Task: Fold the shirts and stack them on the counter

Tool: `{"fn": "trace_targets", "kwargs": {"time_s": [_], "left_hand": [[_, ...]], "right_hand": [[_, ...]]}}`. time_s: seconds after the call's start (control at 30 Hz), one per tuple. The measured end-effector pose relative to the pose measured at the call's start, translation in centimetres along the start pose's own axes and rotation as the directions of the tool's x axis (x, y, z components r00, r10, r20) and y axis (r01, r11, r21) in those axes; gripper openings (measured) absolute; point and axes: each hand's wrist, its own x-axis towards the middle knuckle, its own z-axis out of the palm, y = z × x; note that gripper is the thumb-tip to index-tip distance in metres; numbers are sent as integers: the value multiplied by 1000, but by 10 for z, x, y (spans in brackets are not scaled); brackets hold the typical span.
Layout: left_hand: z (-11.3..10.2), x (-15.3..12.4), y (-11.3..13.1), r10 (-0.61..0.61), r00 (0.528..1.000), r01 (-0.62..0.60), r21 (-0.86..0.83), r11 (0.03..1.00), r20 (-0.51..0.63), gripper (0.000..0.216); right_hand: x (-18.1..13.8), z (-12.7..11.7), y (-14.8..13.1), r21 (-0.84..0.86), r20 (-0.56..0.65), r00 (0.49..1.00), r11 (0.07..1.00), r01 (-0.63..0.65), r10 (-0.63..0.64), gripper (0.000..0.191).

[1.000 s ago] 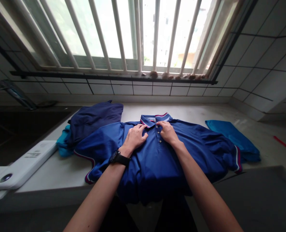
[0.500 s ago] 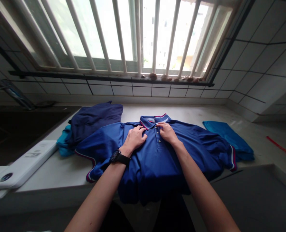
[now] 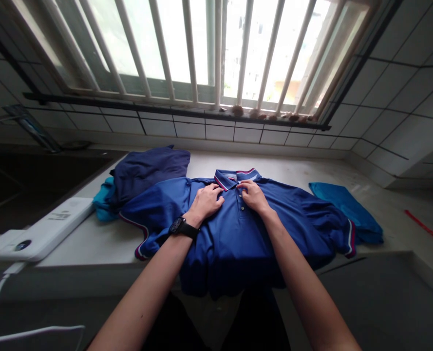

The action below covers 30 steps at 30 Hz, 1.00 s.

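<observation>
On the bench (image 3: 92, 243), a blue shirt (image 3: 234, 234) is spread; its button strip is pinched by the right hand (image 3: 252, 196), while the left hand (image 3: 206, 201) is laid flat, unclenched.

My right hand (image 3: 252, 196) hid the polo shirt (image 3: 234, 234)'s top button. The shirt's hem hung below the counter (image 3: 92, 243), out of sight.

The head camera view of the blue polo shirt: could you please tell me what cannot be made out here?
- Blue polo shirt: its hem hangs over the counter edge into shadow.
- Placket buttons: the right hand covers the top one, so fastened or open cannot be told.
- Teal cloth: mostly buried under the navy garment.
- White device: label too small to read.
</observation>
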Motion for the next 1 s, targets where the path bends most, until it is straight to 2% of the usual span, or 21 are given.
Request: {"fn": "trace_targets", "kwargs": {"time_s": [0.23,0.57,0.7,0.87,1.0], "left_hand": [[-1,-3,2,-4,1000,4,-5,1000,1,40],[-1,-2,3,-20,1000,20,-10,1000,-3,41],[-2,-2,3,-50,998,49,-24,998,-24,50],[1,-1,1,-14,1000,13,-24,1000,-23,40],[2,0,2,-25,999,24,-11,1000,-35,41]], "right_hand": [[-2,-1,2,-52,-37,999,999,-9,7,41],[-4,-5,0,-103,-21,1000,994,-23,21,31],[-2,-5,1,-106,-15,999,994,-35,34,36],[0,-4,4,-99,-4,1000,995,-25,24,41],[-4,-6,-1,-156,-49,996,985,-79,73,43]]}}
